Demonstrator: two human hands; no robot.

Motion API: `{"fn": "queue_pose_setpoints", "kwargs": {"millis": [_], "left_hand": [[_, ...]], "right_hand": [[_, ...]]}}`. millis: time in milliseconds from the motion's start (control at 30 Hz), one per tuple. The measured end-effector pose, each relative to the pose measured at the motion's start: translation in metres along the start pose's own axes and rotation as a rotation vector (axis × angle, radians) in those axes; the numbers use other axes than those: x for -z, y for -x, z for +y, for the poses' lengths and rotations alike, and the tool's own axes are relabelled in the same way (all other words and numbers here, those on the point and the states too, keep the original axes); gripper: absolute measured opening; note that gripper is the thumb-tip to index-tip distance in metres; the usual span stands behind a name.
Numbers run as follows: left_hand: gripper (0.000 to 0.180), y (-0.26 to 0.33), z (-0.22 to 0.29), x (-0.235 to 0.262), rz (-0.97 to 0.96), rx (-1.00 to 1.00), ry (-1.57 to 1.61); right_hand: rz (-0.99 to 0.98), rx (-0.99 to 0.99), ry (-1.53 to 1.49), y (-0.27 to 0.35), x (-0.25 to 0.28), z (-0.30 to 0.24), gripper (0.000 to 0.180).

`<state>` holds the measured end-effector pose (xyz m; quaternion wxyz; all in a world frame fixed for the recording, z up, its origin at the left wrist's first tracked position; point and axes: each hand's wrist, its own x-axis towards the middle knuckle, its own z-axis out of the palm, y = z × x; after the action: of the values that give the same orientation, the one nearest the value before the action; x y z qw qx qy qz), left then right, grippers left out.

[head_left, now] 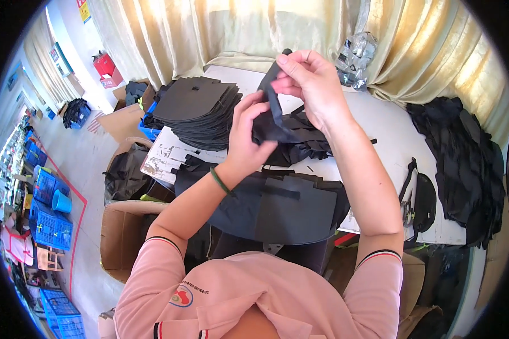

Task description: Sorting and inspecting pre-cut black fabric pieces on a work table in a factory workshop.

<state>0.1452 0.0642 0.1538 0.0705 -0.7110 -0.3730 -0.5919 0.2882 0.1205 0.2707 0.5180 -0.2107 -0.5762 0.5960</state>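
Note:
A strip-like piece of black fabric (275, 107) is held up above the white table, between my two hands. My right hand (316, 85) pinches its upper end between thumb and fingers. Lower down, my left hand (246, 130) has its fingers curled around the fabric's left side; part of the grip is hidden behind the cloth. Under my hands lies a crumpled heap of black fabric (311, 138). Closer to me, a flat dark panel with a strap across it (297, 206) rests over the table's front edge.
A tall stack of dark flat panels (195, 107) stands left on the table. Black fabric pieces (464, 158) pile up at the right, beside a black waist bag (423, 200). Clear plastic bags (356, 56) sit at the back. An open cardboard box (124, 237) stands to my left.

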Motion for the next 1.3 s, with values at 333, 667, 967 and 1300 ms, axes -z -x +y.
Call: {"fn": "queue_pose_setpoints", "kwargs": {"millis": [333, 667, 967, 1300], "left_hand": [[0.021, -0.017, 0.000, 0.010, 0.129, 0.372, 0.764], [0.044, -0.013, 0.000, 0.004, 0.136, 0.220, 0.460], [0.033, -0.005, -0.023, 0.016, 0.118, 0.277, 0.184], [0.035, -0.008, -0.015, 0.021, 0.085, 0.160, 0.114]], "right_hand": [[-0.088, 0.795, 0.991, 0.046, 0.002, 0.041, 0.043], [0.032, 0.750, 0.950, 0.050, 0.003, 0.026, 0.009], [0.029, 0.868, 1.306, 0.057, 0.015, 0.028, 0.025], [0.055, 0.907, 1.322, 0.058, 0.006, 0.046, 0.033]]}}
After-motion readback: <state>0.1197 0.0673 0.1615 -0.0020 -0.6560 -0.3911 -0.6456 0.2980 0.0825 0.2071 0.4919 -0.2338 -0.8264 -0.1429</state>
